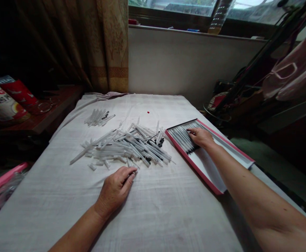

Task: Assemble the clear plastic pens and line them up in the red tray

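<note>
My left hand (pixel 116 188) rests on the cloth just in front of a loose pile of clear pen barrels (pixel 121 151). Its thumb and forefinger are pinched; whatever small thing is between them is too hard to make out. At the right, my right hand (pixel 201 137) reaches over a shallow pink-edged box (pixel 208 176). Its fingers are closed at the row of clear pens with black ends (pixel 180 135) lying side by side in there; the hand partly hides them. Small black pen parts (pixel 161 142) lie at the pile's right side.
A smaller group of clear tubes (pixel 97 117) lies farther back on the left. One tiny red piece (pixel 148 112) sits near the back. Pink-handled scissors or a similar tool (pixel 0 185) lie at the left edge. A side table (pixel 60 105) holds packages.
</note>
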`<state>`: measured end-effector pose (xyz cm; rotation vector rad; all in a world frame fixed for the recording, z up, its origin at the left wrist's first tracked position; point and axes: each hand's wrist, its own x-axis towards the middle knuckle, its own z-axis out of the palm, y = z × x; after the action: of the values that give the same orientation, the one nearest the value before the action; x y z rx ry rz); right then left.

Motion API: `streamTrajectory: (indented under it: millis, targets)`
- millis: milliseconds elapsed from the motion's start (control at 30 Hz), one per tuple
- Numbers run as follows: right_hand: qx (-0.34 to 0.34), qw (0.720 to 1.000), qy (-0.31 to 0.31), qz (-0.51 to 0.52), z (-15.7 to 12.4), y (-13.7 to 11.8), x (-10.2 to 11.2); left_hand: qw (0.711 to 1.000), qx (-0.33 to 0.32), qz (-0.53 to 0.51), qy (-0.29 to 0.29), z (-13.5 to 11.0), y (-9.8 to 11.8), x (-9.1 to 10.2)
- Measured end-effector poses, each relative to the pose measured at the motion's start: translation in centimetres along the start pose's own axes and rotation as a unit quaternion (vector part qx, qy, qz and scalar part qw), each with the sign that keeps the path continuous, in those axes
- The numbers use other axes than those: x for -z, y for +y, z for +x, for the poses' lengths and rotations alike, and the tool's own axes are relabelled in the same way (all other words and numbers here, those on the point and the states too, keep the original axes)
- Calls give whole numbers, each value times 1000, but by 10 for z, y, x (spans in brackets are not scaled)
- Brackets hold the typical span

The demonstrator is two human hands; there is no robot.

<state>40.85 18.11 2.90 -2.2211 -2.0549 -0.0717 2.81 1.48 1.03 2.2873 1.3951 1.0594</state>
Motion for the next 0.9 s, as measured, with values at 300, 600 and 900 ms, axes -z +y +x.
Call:
streamTrajectory:
  millis: [300, 600, 900]
  targets:
    - [94, 995, 37, 21, -5, -10, 2, 1000, -2, 6, -7, 0, 0, 0]
    - [88, 995, 24, 30, -2, -12, 1, 1000, 0, -2, -8, -2, 0, 0]
    - [158, 979, 88, 94, -32, -78, 30, 999, 40, -34, 13, 0, -4, 0]
